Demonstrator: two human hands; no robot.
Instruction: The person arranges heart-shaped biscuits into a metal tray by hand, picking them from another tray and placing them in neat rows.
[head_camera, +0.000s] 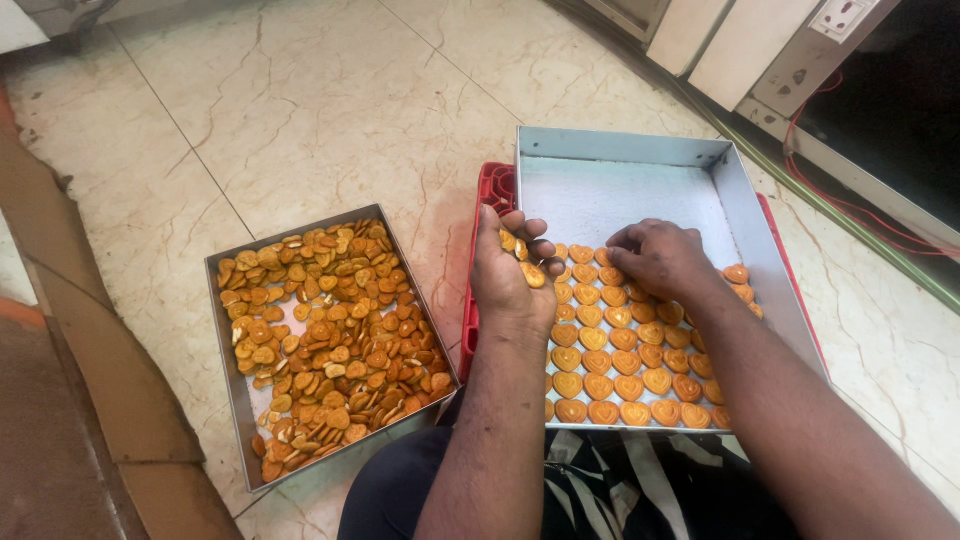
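Golden-orange heart-shaped biscuits (610, 355) lie in neat rows across the near half of a shallow metal tray (640, 190), which sits on a red plastic crate (492, 200) on the pale marble floor (330, 110). About five rows can be made out, the nearest showing roughly six hearts between the two forearms; the far half of this tray is bare metal. Both arms reach forward from the bottom edge, over a dark striped garment (610, 480). The left hand (512, 275) hovers at the tray's left rim, turned on edge with the thumb side up, fingers curled loosely around a small stack of biscuits (522, 255); three or four edges show between the fingers, though the exact count is hidden. The right hand (660, 258) is palm down over the far end of the rows, fingers bent and fingertips pressed together at the biscuits there; whether it pinches one or only touches them cannot be told. Two trays are in view in all. The second metal tray (232, 400) lies well to the left on the floor, apart from both hands, heaped with a loose pile of biscuits (325, 335), far too many to count. Along the top right runs a wall base with a white socket (842, 15) and red wires (850, 200).
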